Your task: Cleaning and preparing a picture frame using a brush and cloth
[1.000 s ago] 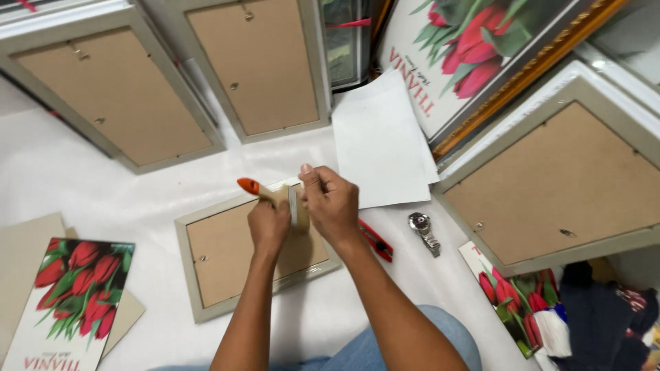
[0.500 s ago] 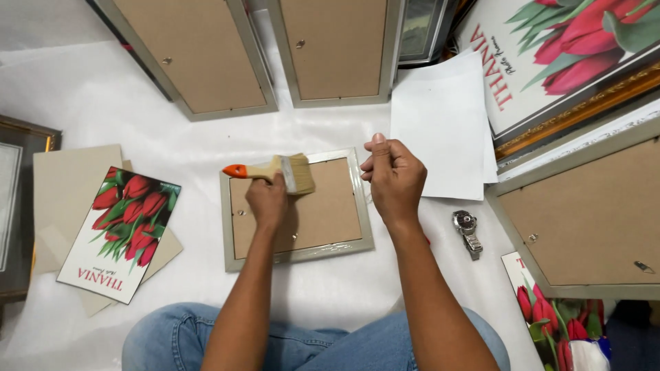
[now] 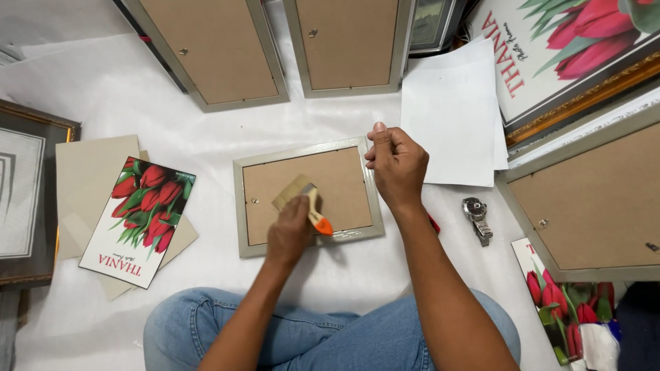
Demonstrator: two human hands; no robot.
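Two hands work over a small grey picture frame [image 3: 306, 196] lying face down on the white floor sheet [image 3: 124, 89]. Left hand [image 3: 289, 230] grips a paintbrush [image 3: 306, 203] with an orange handle, bristles on the brown backing board. Right hand [image 3: 395, 165], fingers curled and holding nothing, rests at the frame's right edge, beside white paper sheets [image 3: 450, 113].

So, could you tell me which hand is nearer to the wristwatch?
Right. The right hand rests at the small frame's right edge, just up-left of the wristwatch. The left hand holds a paintbrush over the frame's backing, farther left.
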